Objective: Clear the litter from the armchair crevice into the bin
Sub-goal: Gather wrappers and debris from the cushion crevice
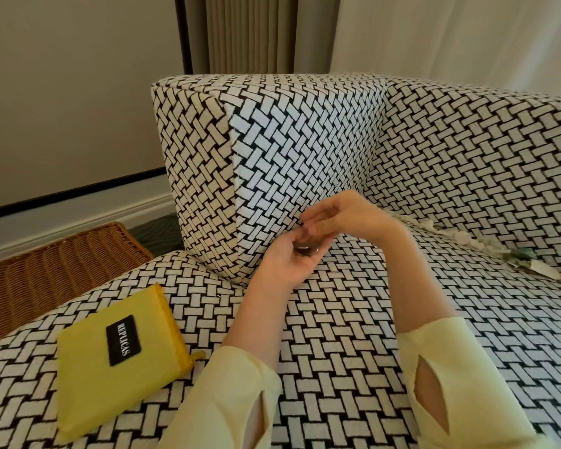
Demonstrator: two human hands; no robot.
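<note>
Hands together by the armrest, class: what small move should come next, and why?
Probably carry the small dark items cupped in the left hand left to the wicker basket. The right hand is adding to them, and more litter waits in the crevice.

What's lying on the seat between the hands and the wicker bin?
Head view: only the yellow pouch lies on the seat cushion between the hands and the wicker bin.

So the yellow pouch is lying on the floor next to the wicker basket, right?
Not quite. The head view shows the yellow pouch lying on the armchair seat, not the floor. The wicker basket does stand next to it, beside the chair.
</note>
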